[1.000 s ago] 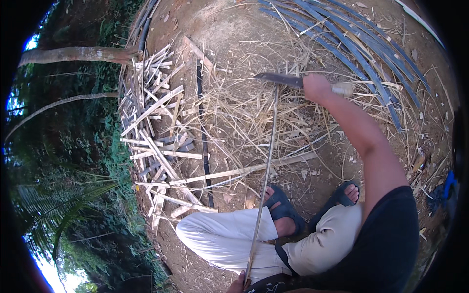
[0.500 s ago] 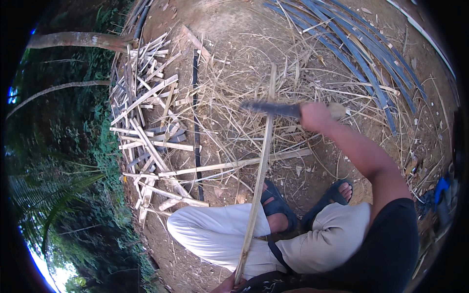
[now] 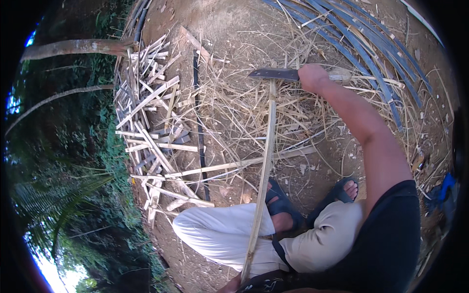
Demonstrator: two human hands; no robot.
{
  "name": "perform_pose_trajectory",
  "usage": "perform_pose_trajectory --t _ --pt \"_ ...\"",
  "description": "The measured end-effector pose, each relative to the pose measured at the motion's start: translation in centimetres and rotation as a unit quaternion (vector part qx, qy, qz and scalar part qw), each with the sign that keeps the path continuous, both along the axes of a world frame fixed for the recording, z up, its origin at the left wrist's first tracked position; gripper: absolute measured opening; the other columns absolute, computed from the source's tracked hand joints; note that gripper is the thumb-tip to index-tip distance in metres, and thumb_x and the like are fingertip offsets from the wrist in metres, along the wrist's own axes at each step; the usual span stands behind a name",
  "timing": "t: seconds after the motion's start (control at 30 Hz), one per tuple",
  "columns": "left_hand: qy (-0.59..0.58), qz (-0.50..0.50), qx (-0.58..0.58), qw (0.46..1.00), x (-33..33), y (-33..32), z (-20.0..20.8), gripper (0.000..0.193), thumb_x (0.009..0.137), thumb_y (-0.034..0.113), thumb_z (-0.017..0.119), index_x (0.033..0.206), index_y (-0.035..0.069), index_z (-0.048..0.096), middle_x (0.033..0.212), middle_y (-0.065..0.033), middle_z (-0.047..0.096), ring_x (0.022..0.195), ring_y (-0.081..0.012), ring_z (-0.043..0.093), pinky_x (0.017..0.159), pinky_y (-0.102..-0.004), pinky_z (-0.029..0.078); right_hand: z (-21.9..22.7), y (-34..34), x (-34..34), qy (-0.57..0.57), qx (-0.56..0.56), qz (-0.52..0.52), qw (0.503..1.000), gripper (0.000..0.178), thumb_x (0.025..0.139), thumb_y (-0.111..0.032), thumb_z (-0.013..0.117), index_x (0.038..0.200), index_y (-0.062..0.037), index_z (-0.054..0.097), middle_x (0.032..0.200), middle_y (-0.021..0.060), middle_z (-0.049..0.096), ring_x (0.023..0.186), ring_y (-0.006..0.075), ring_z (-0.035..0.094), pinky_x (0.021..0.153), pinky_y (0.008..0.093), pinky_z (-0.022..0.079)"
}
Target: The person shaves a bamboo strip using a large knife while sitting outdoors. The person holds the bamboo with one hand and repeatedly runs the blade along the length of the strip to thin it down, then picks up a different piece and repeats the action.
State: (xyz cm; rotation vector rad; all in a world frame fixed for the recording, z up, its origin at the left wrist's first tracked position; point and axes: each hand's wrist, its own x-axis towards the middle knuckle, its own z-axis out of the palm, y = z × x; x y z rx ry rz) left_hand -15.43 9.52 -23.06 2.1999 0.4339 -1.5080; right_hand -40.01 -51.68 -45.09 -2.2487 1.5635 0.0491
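My right hand (image 3: 312, 78) is closed around the handle of a machete (image 3: 276, 73), its dark blade pointing left. The blade lies across a long, pale split-bamboo strip (image 3: 266, 151) close to the strip's far end. That strip runs from the far middle, over my leg, down to my body. At the lower edge my left hand (image 3: 233, 284) is wrapped round its near end, with the fingers partly hidden.
A heap of short split pieces (image 3: 146, 141) lies at left, beside a dark pole (image 3: 200, 122). Thin shavings (image 3: 234, 102) cover the ground ahead. Long dark strips (image 3: 361, 49) lie at far right. Another pale strip (image 3: 234, 165) crosses under mine, near my sandals (image 3: 283, 205).
My right hand has moved the machete away from me along the strip, from partway up to near its far end. My left hand still holds the near end.
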Motion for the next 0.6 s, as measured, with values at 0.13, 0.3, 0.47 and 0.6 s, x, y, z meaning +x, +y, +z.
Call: perform_pose_trajectory --t 0.13,0.3,0.47,0.6 --pt "-0.004 0.006 -0.003 1.0 -1.5 1.0 0.0 0.066 0.094 0.071 0.032 0.061 0.014 0.038 0.052 0.0 0.034 0.046 -0.0143 0.033 0.047 -0.0315 0.03 -1.2 1.1 0.6 -0.019 -0.027 -0.02 0.999 0.016 0.078 -0.01 0.063 0.089 -0.0028 0.072 0.091 0.0164 0.072 0.088 0.0296 0.071 0.077 0.0401 0.058" --pt "-0.009 0.006 -0.005 1.0 -0.8 0.2 0.1 0.066 0.094 0.071 0.031 0.061 0.014 0.037 0.052 0.0001 0.034 0.046 -0.0141 0.033 0.047 -0.0314 0.03 -1.4 -1.3 0.7 -0.017 -0.023 -0.05 0.998 0.016 0.08 -0.01 0.062 0.09 -0.0047 0.073 0.092 0.0147 0.072 0.088 0.0295 0.071 0.077 0.039 0.058" --pt "-0.013 0.004 -0.008 1.0 -0.6 0.2 0.3 0.067 0.094 0.071 0.031 0.06 0.014 0.037 0.051 0.0003 0.034 0.045 -0.0139 0.032 0.047 -0.0312 0.029 -2.3 0.8 -0.2 0.01 -0.049 0.023 0.998 0.02 0.085 -0.012 0.059 0.098 -0.0056 0.073 0.101 0.0132 0.072 0.092 0.0279 0.071 0.078 0.0379 0.058" --pt "-0.011 -0.007 -0.002 1.0 0.2 -0.2 1.0 0.067 0.094 0.071 0.031 0.06 0.014 0.037 0.051 0.0004 0.033 0.045 -0.0138 0.032 0.046 -0.0311 0.029 -3.0 -2.0 -1.4 -0.012 -0.018 -0.144 0.989 0.021 0.085 -0.014 0.06 0.099 -0.0046 0.072 0.101 0.0139 0.072 0.092 0.029 0.071 0.079 0.0381 0.058"
